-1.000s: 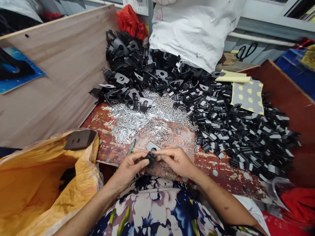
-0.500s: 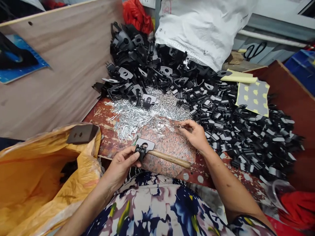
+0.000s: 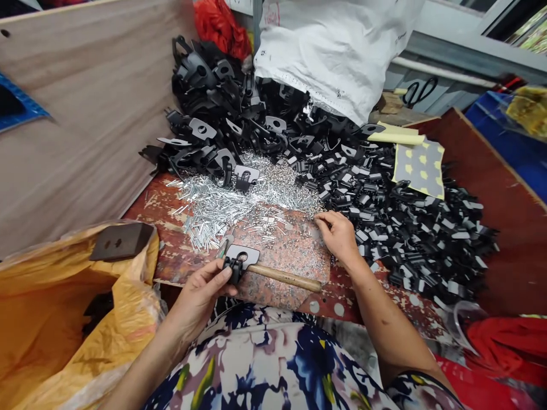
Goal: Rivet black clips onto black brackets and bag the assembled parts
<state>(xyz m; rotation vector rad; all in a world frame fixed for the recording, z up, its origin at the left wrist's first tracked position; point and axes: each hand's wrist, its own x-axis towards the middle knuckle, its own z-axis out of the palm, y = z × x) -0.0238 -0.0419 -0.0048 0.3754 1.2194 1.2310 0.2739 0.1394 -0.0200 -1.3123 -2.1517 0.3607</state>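
Note:
My left hand (image 3: 207, 282) grips a black plastic clip (image 3: 243, 257) with a flat grey plate and a round hole, low over the near table edge. Behind it a wooden-handled tool (image 3: 284, 277) lies on the pinkish slab (image 3: 294, 250); its head is mostly hidden. My right hand (image 3: 337, 233) has thumb and fingers pinched together at the slab's right side, by the heap of tiny metal pieces (image 3: 294, 191). Whatever sits in that pinch is too small to make out. Loose silver pins (image 3: 209, 210) spread left of the heap.
Larger black clips (image 3: 200, 128) pile up at the back left. Small black and grey parts (image 3: 410, 233) cover the right side. A white sack (image 3: 325, 51) stands behind, an open yellow bag (image 3: 132, 307) at lower left. A wooden board (image 3: 85, 114) walls the left.
My right hand has drawn back to the right from the metal pieces, and its fingers have curled in. The left hand keeps its hold on the clip. The view has turned slightly right.

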